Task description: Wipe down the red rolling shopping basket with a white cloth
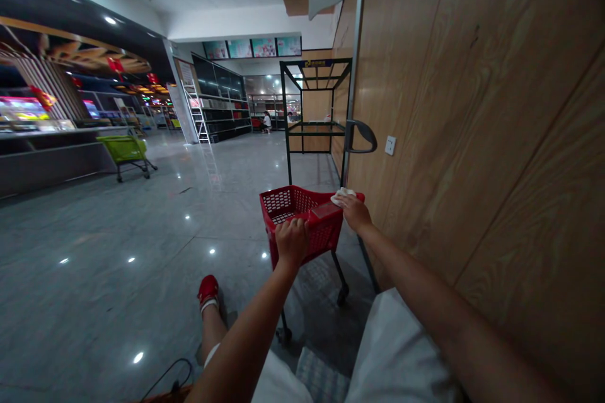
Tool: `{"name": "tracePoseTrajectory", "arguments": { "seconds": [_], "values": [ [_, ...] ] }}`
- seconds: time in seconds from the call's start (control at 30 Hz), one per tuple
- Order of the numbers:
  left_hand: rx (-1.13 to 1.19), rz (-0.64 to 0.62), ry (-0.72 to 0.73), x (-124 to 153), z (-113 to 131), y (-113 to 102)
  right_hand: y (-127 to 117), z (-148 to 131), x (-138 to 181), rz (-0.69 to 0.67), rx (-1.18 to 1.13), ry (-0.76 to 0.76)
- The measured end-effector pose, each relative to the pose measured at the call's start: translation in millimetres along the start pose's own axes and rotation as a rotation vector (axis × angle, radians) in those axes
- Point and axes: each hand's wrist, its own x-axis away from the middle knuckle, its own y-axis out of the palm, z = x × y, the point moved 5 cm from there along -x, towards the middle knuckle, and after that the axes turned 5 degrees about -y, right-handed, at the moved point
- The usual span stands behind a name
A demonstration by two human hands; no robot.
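A red plastic shopping cart (321, 242) with perforated sides stands in front of my knees, on dark legs with wheels. My left hand (292, 241) is closed over the near left end of its rim, fingers curled round the edge. At the right end of the same rim, my right hand (354, 211) presses a white cloth (343, 195) against the red plastic. Part of the cloth is hidden beneath the fingers. Between the hands, a flat clear panel (326, 209) shows on the handle. The part of the cart's inside that I can see holds nothing.
A wood-panelled wall (463, 107) runs close along my right, with a socket (390, 145). Behind the cart stands a black metal frame rack (316, 129). A green cart (125, 150) is off to the left; a ladder (198, 114), shelves (227, 114) and a crouching person (267, 121) are farther back.
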Motion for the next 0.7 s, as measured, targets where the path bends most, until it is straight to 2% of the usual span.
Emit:
{"name": "tracePoseTrajectory", "arguments": {
  "seconds": [0.1, 0.23, 0.3, 0.37, 0.43, 0.57, 0.63, 0.7],
  "values": [
    [0.008, -0.003, -0.05, 0, 2, -1, 11, -26, 7, -0.035, 0.03, -0.046],
    [0.048, -0.006, -0.041, 0, -1, 0, 37, -84, 21, -0.112, 0.013, -0.247],
    [0.047, 0.005, -0.018, 0, -4, 0, 42, -96, 23, -0.14, -0.018, -0.309],
    [0.029, 0.01, 0.01, 0, -7, -1, 40, -90, 19, -0.156, -0.045, -0.334],
    [0.014, 0.014, 0.03, 1, -7, -1, 34, -73, 11, -0.141, -0.052, -0.31],
    [0.018, 0.044, 0.017, 2, -2, -2, 21, -41, -1, -0.056, -0.018, -0.153],
    [0.023, 0.052, 0.006, 3, 2, -2, 22, -43, 1, -0.056, 0.021, -0.102],
    [0.029, 0.049, -0.009, 3, 4, -2, 28, -58, 8, -0.091, 0.054, -0.116]
  ]
}}
